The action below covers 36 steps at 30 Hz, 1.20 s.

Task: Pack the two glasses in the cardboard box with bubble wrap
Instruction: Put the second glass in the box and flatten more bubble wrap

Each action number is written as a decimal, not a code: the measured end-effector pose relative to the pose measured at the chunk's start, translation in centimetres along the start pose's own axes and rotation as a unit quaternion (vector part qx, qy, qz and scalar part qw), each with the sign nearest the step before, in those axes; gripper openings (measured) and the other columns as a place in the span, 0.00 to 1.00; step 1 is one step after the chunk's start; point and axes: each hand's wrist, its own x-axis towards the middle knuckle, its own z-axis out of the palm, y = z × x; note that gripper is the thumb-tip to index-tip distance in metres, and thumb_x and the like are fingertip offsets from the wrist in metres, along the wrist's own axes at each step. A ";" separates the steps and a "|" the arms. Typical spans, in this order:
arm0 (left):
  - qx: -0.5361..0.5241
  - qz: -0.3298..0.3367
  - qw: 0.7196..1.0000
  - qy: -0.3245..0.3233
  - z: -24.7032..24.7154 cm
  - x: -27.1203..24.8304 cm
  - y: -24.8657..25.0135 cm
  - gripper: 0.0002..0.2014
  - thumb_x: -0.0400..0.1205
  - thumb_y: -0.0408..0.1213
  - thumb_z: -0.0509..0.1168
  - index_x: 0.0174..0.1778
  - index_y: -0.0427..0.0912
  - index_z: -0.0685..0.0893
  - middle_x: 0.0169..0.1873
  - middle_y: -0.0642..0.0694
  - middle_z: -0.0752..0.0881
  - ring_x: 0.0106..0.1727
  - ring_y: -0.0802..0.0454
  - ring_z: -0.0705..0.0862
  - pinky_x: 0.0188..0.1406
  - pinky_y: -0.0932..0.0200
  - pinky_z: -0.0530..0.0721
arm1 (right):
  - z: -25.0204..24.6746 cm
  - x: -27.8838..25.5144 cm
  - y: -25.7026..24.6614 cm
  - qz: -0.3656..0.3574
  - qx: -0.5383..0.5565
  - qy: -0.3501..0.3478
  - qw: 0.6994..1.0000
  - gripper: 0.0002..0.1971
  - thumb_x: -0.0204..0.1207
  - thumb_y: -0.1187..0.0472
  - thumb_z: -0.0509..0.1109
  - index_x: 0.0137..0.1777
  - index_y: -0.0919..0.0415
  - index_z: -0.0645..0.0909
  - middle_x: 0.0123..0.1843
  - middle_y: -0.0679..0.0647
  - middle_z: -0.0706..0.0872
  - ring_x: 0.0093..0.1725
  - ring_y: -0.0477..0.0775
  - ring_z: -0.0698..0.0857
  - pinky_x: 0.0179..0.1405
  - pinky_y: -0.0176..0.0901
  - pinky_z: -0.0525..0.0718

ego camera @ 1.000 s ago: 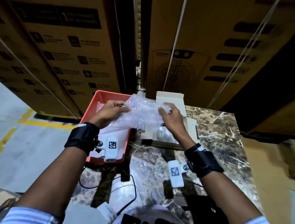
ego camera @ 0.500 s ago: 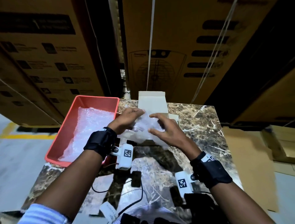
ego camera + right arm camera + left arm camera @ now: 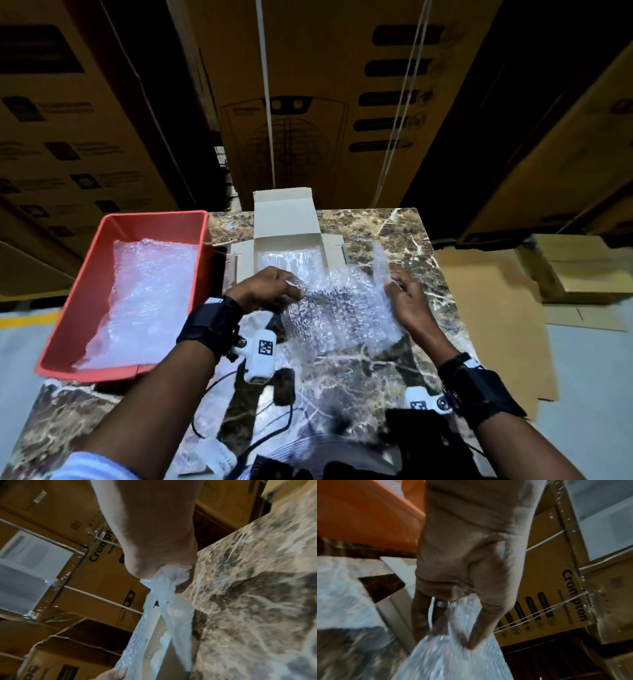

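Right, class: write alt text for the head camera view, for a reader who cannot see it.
Two hands, left hand and right hand, hold a sheet of bubble wrap spread above a marble table, in front of an open cardboard box with two glasses inside. A red tray of more wrap sits to the left; big cartons stand behind.

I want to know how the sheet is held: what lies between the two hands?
In the head view, a bubble wrap sheet spans from left hand to right hand, each gripping an edge above the marble table.

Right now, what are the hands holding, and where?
Both hold one bubble wrap sheet: left hand pinches its left edge, right hand its right edge.
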 end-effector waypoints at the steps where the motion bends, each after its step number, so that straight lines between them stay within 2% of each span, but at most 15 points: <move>1: -0.015 0.004 1.000 0.018 0.5 0.4 -0.6 0.08 0.82 0.28 0.74 0.43 0.42 0.81 0.28 0.44 0.74 0.25 0.52 0.68 0.28 0.63 0.65 | -0.3 -0.4 0.2 0.025 0.000 0.003 1.000 0.08 0.91 0.55 0.60 0.60 0.56 0.79 0.51 0.54 0.83 0.52 0.56 0.80 0.42 0.44 0.75; 3: -0.033 0.011 0.998 0.058 1.3 1.0 -1.8 0.06 0.84 0.31 0.72 0.46 0.40 0.80 0.27 0.46 0.70 0.23 0.53 0.66 0.25 0.65 0.63 | -0.9 -1.2 0.6 0.071 -0.011 0.000 0.997 0.14 0.93 0.52 0.54 0.67 0.57 0.77 0.53 0.56 0.83 0.56 0.58 0.80 0.50 0.43 0.76; 6: -0.030 0.005 0.994 0.103 2.3 1.4 -3.5 0.05 0.84 0.33 0.72 0.46 0.40 0.81 0.27 0.47 0.72 0.23 0.55 0.68 0.23 0.64 0.64 | -1.4 -2.1 1.6 0.098 -0.012 -0.006 0.995 0.36 0.87 0.32 0.45 0.88 0.52 0.62 0.85 0.58 0.70 0.82 0.60 0.71 0.77 0.50 0.67; 7: -0.025 0.005 0.993 0.113 2.5 1.4 -3.9 0.06 0.84 0.32 0.72 0.45 0.40 0.81 0.27 0.46 0.72 0.22 0.56 0.68 0.21 0.64 0.63 | -1.6 -2.0 2.3 0.104 -0.010 -0.011 0.995 0.40 0.84 0.28 0.45 0.89 0.50 0.58 0.88 0.57 0.65 0.84 0.62 0.68 0.80 0.55 0.65; 10: 0.013 -0.007 0.989 0.147 2.9 1.0 -5.2 0.11 0.83 0.27 0.73 0.60 0.38 0.85 0.36 0.43 0.85 0.18 0.58 0.71 0.17 0.65 0.67 | -2.3 -2.3 3.7 0.142 0.019 -0.035 0.989 0.47 0.78 0.26 0.64 0.86 0.56 0.56 0.81 0.56 0.73 0.72 0.64 0.81 0.73 0.61 0.78; 12: 0.044 -0.015 0.985 0.165 2.7 1.2 -6.3 0.20 0.82 0.26 0.73 0.70 0.36 0.84 0.48 0.35 0.91 0.20 0.57 0.77 0.17 0.62 0.76 | -2.9 -2.3 4.4 0.133 0.005 -0.036 0.990 0.42 0.75 0.38 0.78 0.79 0.56 0.62 0.76 0.62 0.80 0.61 0.62 0.87 0.65 0.65 0.87; 15: 0.161 -0.022 0.968 0.191 2.4 1.3 -7.7 0.19 0.77 0.31 0.77 0.65 0.35 0.88 0.46 0.37 0.93 0.35 0.47 0.89 0.39 0.46 0.91 | -3.8 -1.9 5.9 0.136 -0.048 -0.021 0.989 0.32 0.84 0.53 0.73 0.84 0.58 0.64 0.82 0.58 0.73 0.65 0.64 0.85 0.66 0.60 0.86; 17: 0.220 -0.024 0.954 0.201 2.6 0.9 -8.2 0.21 0.76 0.31 0.77 0.66 0.38 0.87 0.45 0.37 0.92 0.40 0.46 0.88 0.39 0.54 0.85 | -4.5 -1.6 6.4 0.129 -0.076 -0.001 0.989 0.22 0.88 0.54 0.68 0.76 0.65 0.73 0.66 0.64 0.86 0.55 0.61 0.88 0.49 0.45 0.88; 19: 0.248 -0.024 0.945 0.213 2.8 0.7 -8.7 0.25 0.77 0.29 0.75 0.71 0.38 0.83 0.48 0.35 0.90 0.45 0.43 0.87 0.41 0.57 0.78 | -5.6 -1.5 6.4 0.125 -0.099 0.012 0.987 0.09 0.90 0.57 0.63 0.60 0.64 0.78 0.46 0.60 0.85 0.39 0.53 0.84 0.33 0.43 0.80; 23: 0.264 -0.036 0.935 0.235 2.9 0.9 -10.4 0.31 0.76 0.25 0.73 0.77 0.37 0.76 0.56 0.28 0.88 0.56 0.33 0.86 0.51 0.50 0.82 | -7.2 -0.4 8.3 0.122 -0.200 0.033 0.972 0.11 0.79 0.61 0.65 0.47 0.70 0.85 0.41 0.66 0.89 0.38 0.64 0.86 0.36 0.46 0.78; 25: 0.282 -0.036 0.926 0.248 2.8 1.0 -11.1 0.31 0.74 0.26 0.73 0.74 0.36 0.74 0.55 0.28 0.84 0.59 0.29 0.84 0.54 0.42 0.82 | -7.6 -0.3 8.7 0.120 -0.256 0.045 0.958 0.09 0.77 0.67 0.68 0.50 0.72 0.87 0.45 0.69 0.91 0.38 0.63 0.84 0.37 0.43 0.72; 28: 0.321 -0.052 0.907 0.267 3.0 0.8 -11.6 0.29 0.78 0.33 0.74 0.73 0.38 0.71 0.64 0.29 0.75 0.66 0.25 0.78 0.63 0.34 0.79 | -8.0 -0.6 9.1 0.121 -0.302 0.090 0.941 0.12 0.77 0.65 0.71 0.60 0.62 0.88 0.50 0.66 0.92 0.46 0.68 0.88 0.42 0.45 0.75; 30: 0.353 -0.068 0.888 0.288 3.2 0.5 -11.8 0.28 0.80 0.39 0.71 0.75 0.40 0.69 0.67 0.31 0.72 0.68 0.23 0.76 0.64 0.31 0.79 | -8.1 -0.9 9.3 0.116 -0.321 0.120 0.932 0.10 0.75 0.63 0.73 0.56 0.58 0.88 0.47 0.64 0.91 0.44 0.67 0.87 0.40 0.47 0.76; 32: 0.377 -0.060 0.876 0.294 3.2 0.3 -12.0 0.28 0.76 0.39 0.74 0.71 0.41 0.72 0.63 0.33 0.73 0.65 0.25 0.77 0.60 0.33 0.81 | -8.0 -1.1 8.9 0.093 -0.339 0.138 0.926 0.06 0.75 0.64 0.73 0.51 0.59 0.86 0.44 0.63 0.90 0.39 0.66 0.83 0.37 0.48 0.75; 36: 0.403 -0.003 0.889 0.220 3.0 0.0 -12.3 0.18 0.65 0.42 0.80 0.49 0.54 0.83 0.48 0.48 0.76 0.56 0.36 0.81 0.54 0.47 0.81 | -7.1 -1.6 8.0 0.021 -0.367 0.141 0.919 0.04 0.77 0.65 0.72 0.51 0.61 0.84 0.43 0.63 0.86 0.37 0.64 0.81 0.34 0.45 0.69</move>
